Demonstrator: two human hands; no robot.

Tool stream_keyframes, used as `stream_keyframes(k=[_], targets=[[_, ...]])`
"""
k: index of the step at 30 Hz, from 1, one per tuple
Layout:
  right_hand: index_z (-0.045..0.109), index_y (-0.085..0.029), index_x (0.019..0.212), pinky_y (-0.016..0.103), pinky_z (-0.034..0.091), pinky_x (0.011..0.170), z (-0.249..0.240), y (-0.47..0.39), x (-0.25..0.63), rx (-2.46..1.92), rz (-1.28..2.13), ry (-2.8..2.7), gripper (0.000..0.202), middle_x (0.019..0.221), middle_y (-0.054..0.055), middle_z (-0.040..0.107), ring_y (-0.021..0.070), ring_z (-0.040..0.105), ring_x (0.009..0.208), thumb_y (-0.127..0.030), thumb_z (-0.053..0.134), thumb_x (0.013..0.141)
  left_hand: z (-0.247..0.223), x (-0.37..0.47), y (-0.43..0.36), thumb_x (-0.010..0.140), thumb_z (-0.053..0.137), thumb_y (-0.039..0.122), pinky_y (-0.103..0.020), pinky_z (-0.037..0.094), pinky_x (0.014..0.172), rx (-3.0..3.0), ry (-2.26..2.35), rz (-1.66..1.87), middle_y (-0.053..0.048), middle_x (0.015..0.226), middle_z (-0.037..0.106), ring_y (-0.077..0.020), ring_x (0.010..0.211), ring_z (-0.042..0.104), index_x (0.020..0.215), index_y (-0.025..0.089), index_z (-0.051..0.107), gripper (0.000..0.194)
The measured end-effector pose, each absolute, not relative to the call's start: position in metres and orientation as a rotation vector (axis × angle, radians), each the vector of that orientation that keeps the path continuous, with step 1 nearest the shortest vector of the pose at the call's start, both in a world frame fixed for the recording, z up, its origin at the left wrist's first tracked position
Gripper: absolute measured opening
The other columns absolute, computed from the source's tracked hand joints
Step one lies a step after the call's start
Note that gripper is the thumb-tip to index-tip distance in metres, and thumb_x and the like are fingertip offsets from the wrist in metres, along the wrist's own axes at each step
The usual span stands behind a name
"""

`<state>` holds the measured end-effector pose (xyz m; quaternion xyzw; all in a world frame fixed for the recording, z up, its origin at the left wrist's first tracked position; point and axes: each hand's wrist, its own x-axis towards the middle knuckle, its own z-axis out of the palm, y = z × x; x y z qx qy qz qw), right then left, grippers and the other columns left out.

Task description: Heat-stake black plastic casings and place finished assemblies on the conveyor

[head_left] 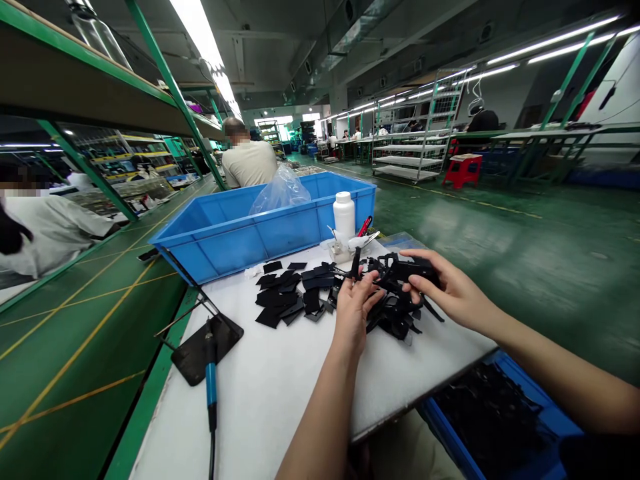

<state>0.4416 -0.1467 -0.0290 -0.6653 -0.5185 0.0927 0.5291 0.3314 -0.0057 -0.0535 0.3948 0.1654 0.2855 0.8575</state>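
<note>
Black part (415, 268), one: above the loose pile, pinched between the fingers and thumb of the right hand (445, 288).
Left hand (354, 307), just beside it: fingers curled beside an upright black strip (356, 262); whether they pinch it, cannot tell.
Pile (393, 319) of black pieces, tangled, beneath both hands, on the white bench (280, 400).
Black plates (280, 300), flat, scattered left of the pile.
Bottle (343, 219), white, upright, behind the pile.
Crate (240, 245), blue, at the far edge; clear bag (283, 191) inside.
Soldering iron (211, 383), blue-handled, on its stand (187, 358), left.
</note>
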Motion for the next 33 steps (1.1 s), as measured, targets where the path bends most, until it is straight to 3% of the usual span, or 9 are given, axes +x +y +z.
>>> stream_keyframes(k=[3, 8, 17, 21, 26, 33], targets=[[0.038, -0.025, 0.134, 0.029, 0.052, 0.067, -0.0343, -0.1442, 0.4385, -1.692, 0.071, -1.372, 0.037, 0.076, 0.001, 0.061, 0.0169, 0.064, 0.072, -0.03, 0.044, 0.097, -0.054, 0.3311, -0.0079, 0.072, 0.076, 0.026, -0.03, 0.053, 0.081, 0.861, 0.345, 0.552, -0.01, 0.105, 0.066, -0.0171, 0.086, 0.066, 0.111, 0.015, 0.056, 0.046], [0.038, -0.024, 0.133, 0.028, 0.053, 0.065, -0.0352, -0.141, 0.436, -1.743, -0.111, -1.521, 0.036, 0.102, 0.006, 0.064, 0.0149, 0.065, 0.067, -0.027, 0.041, 0.097, -0.0552, 0.3319, -0.0068, 0.07, 0.077, 0.026, -0.03, 0.054, 0.08, 0.842, 0.353, 0.519, -0.006, 0.093, 0.064, -0.0161, 0.081, 0.066, 0.11, 0.013, 0.058, 0.046], [0.034, -0.024, 0.136, 0.033, 0.053, 0.079, -0.0387, -0.1397, 0.4361, -1.781, -0.24, -1.682, 0.038, 0.121, 0.009, 0.061, 0.0217, 0.066, 0.093, -0.025, 0.038, 0.098, -0.0554, 0.332, -0.0075, 0.065, 0.081, 0.025, -0.033, 0.052, 0.082, 0.817, 0.372, 0.521, -0.007, 0.086, 0.064, -0.0145, 0.075, 0.063, 0.11, 0.012, 0.056, 0.053], [0.033, -0.024, 0.137, 0.032, 0.053, 0.076, -0.0387, -0.1387, 0.4368, -1.789, -0.248, -1.724, 0.039, 0.12, 0.009, 0.061, 0.0219, 0.066, 0.094, -0.025, 0.037, 0.098, -0.0549, 0.332, -0.0072, 0.064, 0.081, 0.024, -0.032, 0.052, 0.081, 0.816, 0.377, 0.526, -0.005, 0.082, 0.063, -0.014, 0.074, 0.062, 0.111, 0.012, 0.055, 0.055], [0.033, -0.023, 0.137, 0.031, 0.052, 0.068, -0.0386, -0.1391, 0.4382, -1.815, -0.246, -1.74, 0.038, 0.103, 0.007, 0.067, 0.0203, 0.067, 0.08, -0.024, 0.036, 0.099, -0.0548, 0.3318, -0.0069, 0.063, 0.081, 0.023, -0.031, 0.051, 0.08, 0.826, 0.38, 0.525, -0.002, 0.078, 0.061, -0.014, 0.075, 0.061, 0.112, 0.013, 0.054, 0.057], [0.033, -0.024, 0.137, 0.034, 0.053, 0.071, -0.0385, -0.1398, 0.4393, -1.829, -0.286, -1.74, 0.038, 0.118, 0.01, 0.063, 0.0228, 0.066, 0.092, -0.024, 0.036, 0.099, -0.0551, 0.3316, -0.0068, 0.064, 0.079, 0.023, -0.028, 0.049, 0.08, 0.821, 0.372, 0.509, -0.003, 0.08, 0.062, -0.0133, 0.076, 0.061, 0.115, 0.013, 0.053, 0.057]])
